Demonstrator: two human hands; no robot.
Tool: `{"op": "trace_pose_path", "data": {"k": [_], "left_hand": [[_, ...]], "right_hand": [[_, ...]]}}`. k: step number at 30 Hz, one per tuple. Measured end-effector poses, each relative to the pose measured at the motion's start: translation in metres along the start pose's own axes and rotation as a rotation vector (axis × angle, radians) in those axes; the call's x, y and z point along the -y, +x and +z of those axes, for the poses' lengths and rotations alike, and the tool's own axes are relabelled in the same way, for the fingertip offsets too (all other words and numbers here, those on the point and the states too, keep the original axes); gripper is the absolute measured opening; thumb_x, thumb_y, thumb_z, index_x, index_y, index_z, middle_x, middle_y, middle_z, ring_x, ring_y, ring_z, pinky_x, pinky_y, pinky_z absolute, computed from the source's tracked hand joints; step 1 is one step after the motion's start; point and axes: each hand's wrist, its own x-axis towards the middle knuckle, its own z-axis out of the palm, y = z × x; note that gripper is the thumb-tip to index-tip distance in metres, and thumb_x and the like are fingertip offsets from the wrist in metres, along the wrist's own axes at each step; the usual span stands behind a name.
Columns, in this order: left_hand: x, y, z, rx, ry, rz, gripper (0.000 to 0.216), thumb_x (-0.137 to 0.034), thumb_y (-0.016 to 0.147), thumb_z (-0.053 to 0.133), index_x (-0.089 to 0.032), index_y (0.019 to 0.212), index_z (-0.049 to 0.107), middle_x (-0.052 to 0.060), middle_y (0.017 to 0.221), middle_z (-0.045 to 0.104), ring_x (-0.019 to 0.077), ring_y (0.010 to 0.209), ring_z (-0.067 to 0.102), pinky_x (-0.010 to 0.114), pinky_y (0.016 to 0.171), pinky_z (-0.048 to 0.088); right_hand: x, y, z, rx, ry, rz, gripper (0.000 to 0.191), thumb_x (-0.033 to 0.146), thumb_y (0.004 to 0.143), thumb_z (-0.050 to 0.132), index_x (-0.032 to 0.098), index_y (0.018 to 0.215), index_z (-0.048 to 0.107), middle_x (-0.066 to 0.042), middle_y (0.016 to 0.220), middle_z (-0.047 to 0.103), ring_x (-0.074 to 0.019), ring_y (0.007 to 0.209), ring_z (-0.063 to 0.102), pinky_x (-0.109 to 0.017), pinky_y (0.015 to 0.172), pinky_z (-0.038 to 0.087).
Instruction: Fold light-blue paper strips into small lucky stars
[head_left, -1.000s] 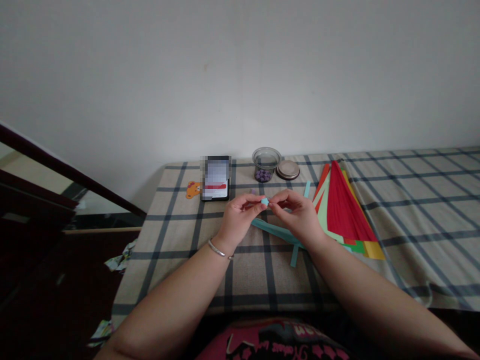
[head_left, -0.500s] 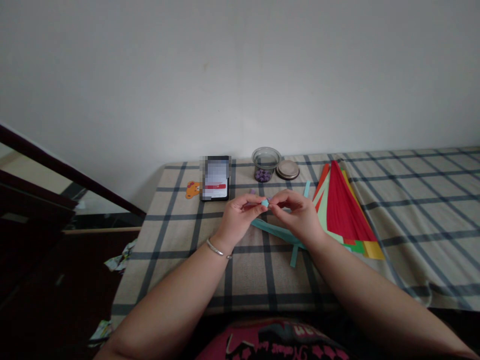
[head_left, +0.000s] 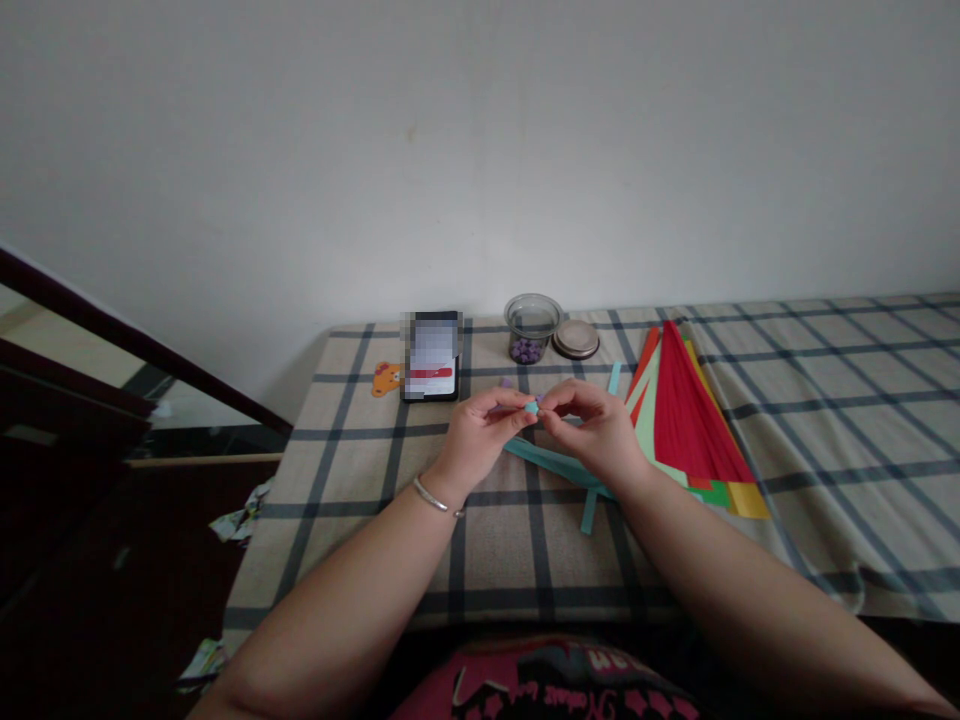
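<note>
A small folded piece of light-blue paper is pinched between my two hands above the table. My left hand grips it from the left, thumb and forefinger pressed together. From the right, the fingertips of my right hand close on its other edge. Light-blue paper strips lie under and beside my right hand, partly hidden by it. Small purple bits show just behind my fingertips, too small to make out. Beyond my hands stands a clear plastic jar with small purple pieces at its bottom.
The jar's round lid lies right of it. A phone stands at the back left beside an orange bear-shaped figure. Fanned red, green and yellow paper strips lie at right. A checked cloth covers the table; a wall rises behind.
Both hands stay in nearly the same place. The fingertips have shifted very slightly on the light-blue paper, and a little less of it shows now.
</note>
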Motion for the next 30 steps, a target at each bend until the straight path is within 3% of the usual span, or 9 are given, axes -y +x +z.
{"op": "trace_pose_path", "data": {"k": [8, 18, 24, 30], "left_hand": [[-0.002, 0.0006, -0.0003, 0.021, 0.052, 0.019, 0.029, -0.044, 0.067, 0.077, -0.018, 0.078, 0.07, 0.005, 0.086, 0.075, 0.0173, 0.081, 0.072, 0.033, 0.078, 0.06], [-0.0053, -0.0021, -0.0022, 0.009, 0.094, -0.02, 0.027, -0.043, 0.078, 0.069, -0.018, 0.088, 0.071, 0.006, 0.088, 0.074, 0.016, 0.08, 0.07, 0.028, 0.074, 0.057], [-0.0019, -0.0015, -0.0023, 0.05, 0.048, -0.03, 0.029, -0.039, 0.076, 0.072, -0.018, 0.096, 0.069, 0.005, 0.093, 0.073, 0.0158, 0.084, 0.068, 0.028, 0.077, 0.057], [-0.0033, -0.0011, -0.0009, 0.057, 0.027, -0.052, 0.026, -0.038, 0.074, 0.074, -0.017, 0.087, 0.068, 0.004, 0.084, 0.072, 0.0155, 0.079, 0.067, 0.029, 0.075, 0.056]], "right_hand": [[-0.0005, 0.0011, 0.0008, 0.007, -0.023, -0.01, 0.008, 0.026, 0.075, 0.066, 0.022, 0.069, 0.063, -0.002, 0.068, 0.064, -0.0152, 0.063, 0.059, -0.029, 0.06, 0.05], [-0.0068, 0.0005, 0.0007, -0.011, 0.027, 0.107, 0.014, 0.035, 0.08, 0.064, 0.021, 0.078, 0.064, -0.003, 0.077, 0.064, -0.0147, 0.067, 0.058, -0.028, 0.062, 0.048], [-0.0052, 0.0029, 0.0022, -0.013, 0.098, 0.166, 0.018, 0.038, 0.077, 0.066, 0.021, 0.076, 0.063, -0.002, 0.075, 0.065, -0.0145, 0.065, 0.059, -0.028, 0.062, 0.048], [-0.0015, 0.002, 0.0007, -0.013, 0.109, 0.155, 0.02, 0.04, 0.078, 0.065, 0.021, 0.076, 0.062, -0.002, 0.074, 0.064, -0.014, 0.066, 0.059, -0.027, 0.061, 0.048]]}}
